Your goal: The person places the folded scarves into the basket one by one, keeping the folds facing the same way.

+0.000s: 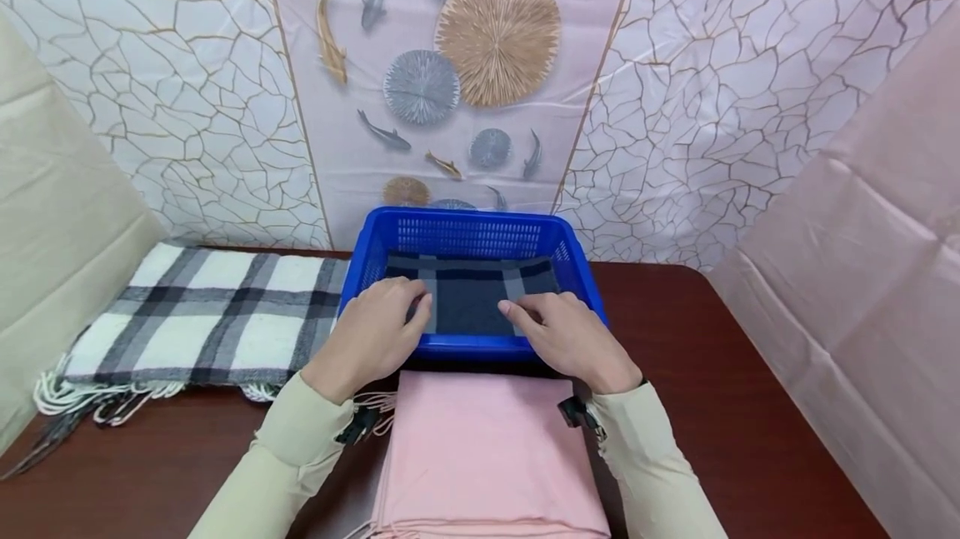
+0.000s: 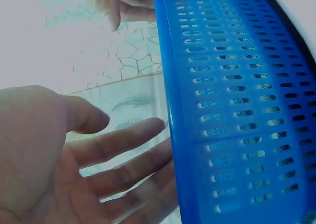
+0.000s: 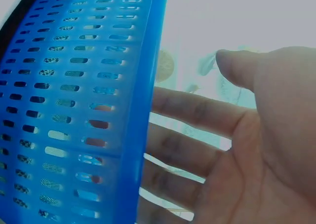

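A blue plastic basket point(image 1: 474, 345) with slotted walls stands at the back middle of the table. Inside it lies a dark plaid cloth point(image 1: 468, 301), flat over the bottom. My left hand point(image 1: 381, 326) hovers at the basket's front left, fingers loosely bent and holding nothing. Over the front right is my right hand point(image 1: 566, 331), likewise without anything in its grasp. In the left wrist view the fingers point(image 2: 123, 147) reach past the basket's rim; the right wrist view has the other fingers point(image 3: 185, 110) doing the same. Whether fingertips touch the cloth is hidden.
A folded pink cloth point(image 1: 491, 447) with fringe lies in front of the basket, between the forearms. To the left is a black-and-white checked scarf point(image 1: 217, 314) with fringes. Patterned sheeting point(image 1: 675, 106) hangs behind the dark brown table point(image 1: 720, 406).
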The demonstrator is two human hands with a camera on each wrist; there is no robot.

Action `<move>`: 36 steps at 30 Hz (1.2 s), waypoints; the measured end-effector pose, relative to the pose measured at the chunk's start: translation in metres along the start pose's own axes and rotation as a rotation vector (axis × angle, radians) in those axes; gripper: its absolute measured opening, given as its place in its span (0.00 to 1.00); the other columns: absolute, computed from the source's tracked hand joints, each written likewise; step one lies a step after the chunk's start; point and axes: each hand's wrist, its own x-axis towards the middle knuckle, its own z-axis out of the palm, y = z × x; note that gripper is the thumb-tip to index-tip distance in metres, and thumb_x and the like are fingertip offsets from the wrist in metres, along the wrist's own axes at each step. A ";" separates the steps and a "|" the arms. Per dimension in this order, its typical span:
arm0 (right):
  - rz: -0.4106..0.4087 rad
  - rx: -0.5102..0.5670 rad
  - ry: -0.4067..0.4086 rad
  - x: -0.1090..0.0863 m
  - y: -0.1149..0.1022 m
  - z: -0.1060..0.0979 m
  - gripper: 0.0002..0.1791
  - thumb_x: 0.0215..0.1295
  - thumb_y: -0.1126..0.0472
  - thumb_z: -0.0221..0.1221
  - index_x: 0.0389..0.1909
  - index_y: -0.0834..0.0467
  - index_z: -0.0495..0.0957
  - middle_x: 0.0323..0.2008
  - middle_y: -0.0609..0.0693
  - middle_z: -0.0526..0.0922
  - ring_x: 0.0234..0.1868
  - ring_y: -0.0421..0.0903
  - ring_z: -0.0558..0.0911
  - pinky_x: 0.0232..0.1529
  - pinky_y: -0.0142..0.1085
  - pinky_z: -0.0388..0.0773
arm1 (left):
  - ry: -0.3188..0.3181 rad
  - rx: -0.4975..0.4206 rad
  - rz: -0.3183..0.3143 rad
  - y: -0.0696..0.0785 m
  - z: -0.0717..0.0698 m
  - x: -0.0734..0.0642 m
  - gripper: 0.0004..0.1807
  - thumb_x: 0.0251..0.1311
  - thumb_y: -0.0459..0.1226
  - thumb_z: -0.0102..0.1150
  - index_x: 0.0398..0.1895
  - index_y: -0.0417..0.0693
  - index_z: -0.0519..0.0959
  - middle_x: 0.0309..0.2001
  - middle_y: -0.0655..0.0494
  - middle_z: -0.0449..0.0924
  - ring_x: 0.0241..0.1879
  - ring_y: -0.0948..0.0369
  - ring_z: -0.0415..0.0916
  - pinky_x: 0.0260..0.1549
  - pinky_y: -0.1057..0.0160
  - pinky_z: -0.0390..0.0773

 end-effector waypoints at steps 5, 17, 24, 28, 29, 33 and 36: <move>-0.027 0.004 0.061 -0.005 -0.002 -0.002 0.19 0.79 0.42 0.50 0.37 0.49 0.82 0.18 0.43 0.69 0.17 0.39 0.67 0.27 0.36 0.69 | 0.074 -0.005 0.023 -0.005 -0.004 -0.013 0.16 0.76 0.43 0.49 0.48 0.43 0.85 0.46 0.50 0.84 0.49 0.52 0.80 0.50 0.48 0.81; 0.028 0.053 0.214 -0.028 0.002 -0.006 0.10 0.74 0.51 0.59 0.46 0.49 0.85 0.43 0.44 0.88 0.42 0.42 0.84 0.48 0.45 0.83 | 0.121 -0.023 0.032 -0.014 -0.015 -0.043 0.13 0.75 0.41 0.51 0.44 0.46 0.84 0.44 0.55 0.82 0.48 0.56 0.76 0.48 0.52 0.80; 0.068 0.099 0.276 -0.052 0.007 -0.007 0.10 0.72 0.56 0.61 0.50 0.51 0.83 0.49 0.48 0.87 0.51 0.47 0.85 0.53 0.50 0.84 | 0.102 0.015 0.016 -0.011 -0.021 -0.060 0.10 0.73 0.41 0.54 0.45 0.49 0.84 0.43 0.59 0.81 0.46 0.59 0.77 0.45 0.53 0.81; 0.039 0.067 0.351 -0.064 0.009 -0.007 0.10 0.69 0.59 0.64 0.50 0.51 0.83 0.47 0.47 0.87 0.46 0.44 0.84 0.46 0.43 0.85 | 0.084 0.023 0.005 -0.008 -0.023 -0.069 0.09 0.73 0.42 0.55 0.44 0.52 0.84 0.41 0.63 0.80 0.44 0.63 0.78 0.43 0.56 0.81; 0.031 0.059 0.376 -0.067 0.009 -0.007 0.10 0.69 0.60 0.64 0.49 0.51 0.83 0.46 0.46 0.86 0.45 0.43 0.84 0.44 0.40 0.84 | 0.084 0.020 0.008 -0.007 -0.022 -0.072 0.08 0.72 0.42 0.56 0.43 0.53 0.84 0.40 0.64 0.80 0.44 0.63 0.78 0.43 0.56 0.81; 0.015 0.056 0.432 -0.079 0.010 -0.006 0.08 0.66 0.64 0.65 0.44 0.49 0.84 0.41 0.41 0.86 0.42 0.41 0.83 0.42 0.34 0.81 | 0.088 0.025 0.009 -0.004 -0.019 -0.083 0.04 0.69 0.40 0.59 0.38 0.59 0.84 0.37 0.68 0.78 0.40 0.68 0.76 0.39 0.60 0.80; 0.021 0.047 0.420 -0.087 0.013 -0.004 0.09 0.66 0.65 0.66 0.43 0.48 0.84 0.40 0.39 0.85 0.41 0.38 0.83 0.43 0.34 0.82 | 0.070 0.040 -0.025 -0.004 -0.016 -0.088 0.04 0.68 0.40 0.60 0.36 0.61 0.83 0.36 0.69 0.77 0.38 0.69 0.74 0.36 0.61 0.79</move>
